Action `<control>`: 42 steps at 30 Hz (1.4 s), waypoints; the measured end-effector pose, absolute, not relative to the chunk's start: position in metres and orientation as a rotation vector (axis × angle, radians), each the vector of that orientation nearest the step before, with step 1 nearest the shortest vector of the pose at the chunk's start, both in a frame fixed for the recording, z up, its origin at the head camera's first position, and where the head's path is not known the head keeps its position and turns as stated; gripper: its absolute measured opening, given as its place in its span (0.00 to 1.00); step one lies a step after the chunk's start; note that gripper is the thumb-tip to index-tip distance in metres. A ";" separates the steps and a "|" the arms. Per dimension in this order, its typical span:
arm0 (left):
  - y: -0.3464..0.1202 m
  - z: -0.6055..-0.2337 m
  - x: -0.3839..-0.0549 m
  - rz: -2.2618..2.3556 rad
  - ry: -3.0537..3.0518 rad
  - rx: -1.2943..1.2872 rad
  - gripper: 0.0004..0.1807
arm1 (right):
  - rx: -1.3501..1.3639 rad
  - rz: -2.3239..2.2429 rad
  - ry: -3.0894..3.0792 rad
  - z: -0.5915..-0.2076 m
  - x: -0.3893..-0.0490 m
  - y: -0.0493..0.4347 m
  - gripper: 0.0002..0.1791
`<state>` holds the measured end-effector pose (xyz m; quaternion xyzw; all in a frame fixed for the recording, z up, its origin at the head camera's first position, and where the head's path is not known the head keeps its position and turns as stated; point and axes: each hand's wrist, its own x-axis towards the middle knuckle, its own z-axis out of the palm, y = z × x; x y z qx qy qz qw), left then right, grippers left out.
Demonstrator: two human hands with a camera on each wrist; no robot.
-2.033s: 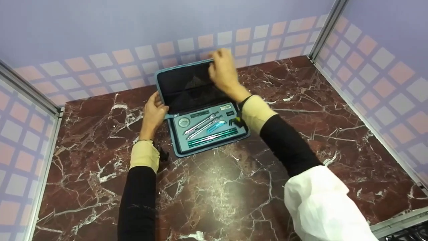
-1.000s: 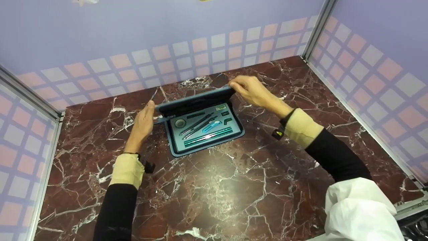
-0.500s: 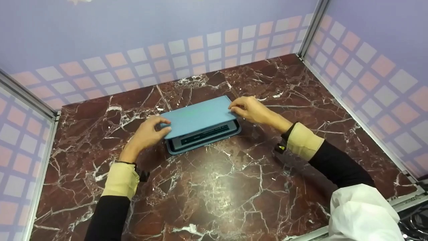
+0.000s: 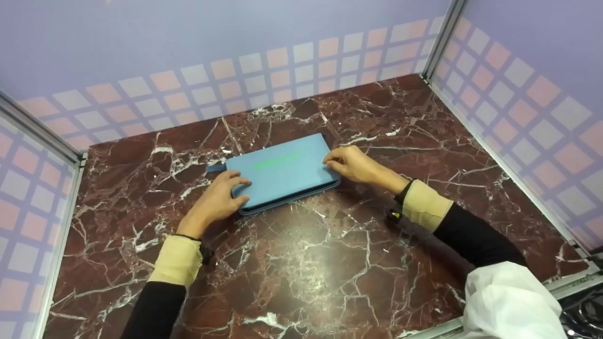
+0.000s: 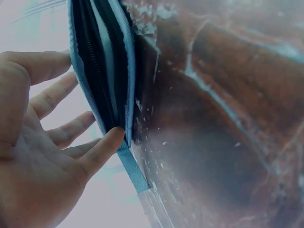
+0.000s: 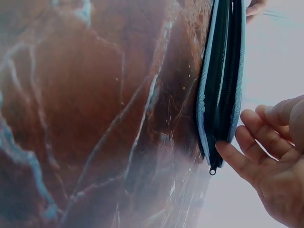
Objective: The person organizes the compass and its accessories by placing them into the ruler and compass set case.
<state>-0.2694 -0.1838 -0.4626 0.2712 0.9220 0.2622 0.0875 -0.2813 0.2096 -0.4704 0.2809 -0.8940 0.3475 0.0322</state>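
A light-blue zippered case (image 4: 287,172) with green lettering lies flat on the table, its lid lowered over the base. A narrow gap along its unzipped edge shows in both wrist views. My left hand (image 4: 214,200) rests on the lid's left end, fingers spread; in the left wrist view, fingertips touch the case rim near a fabric tab (image 5: 134,171). At the opposite end, my right hand (image 4: 353,165) touches the edge with loosely bent fingers. In the right wrist view a zipper pull (image 6: 213,171) hangs at the corner by a fingertip. The case's contents are hidden.
The case lies on a dark red marbled tabletop (image 4: 301,268) with white veins. A tiled-pattern wall panel (image 4: 254,70) rises behind, and others flank both sides. Some black cables (image 4: 586,315) show past the lower right table edge.
The case lid has swung down toward me from upright, covering the pens and tools inside. Both hands came down with it, the right one moving from the lid's top to the right end.
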 end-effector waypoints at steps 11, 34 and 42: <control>-0.179 -0.468 -0.263 0.686 2.736 0.827 0.27 | 0.884 0.981 -2.878 -0.471 -0.285 0.205 0.08; -0.163 -0.469 -0.262 0.548 2.731 0.795 0.28 | 0.455 0.835 -2.992 -0.477 -0.367 0.210 0.18; -0.158 -0.464 -0.260 0.481 2.683 0.833 0.31 | 0.503 0.773 -3.038 -0.482 -0.383 0.207 0.18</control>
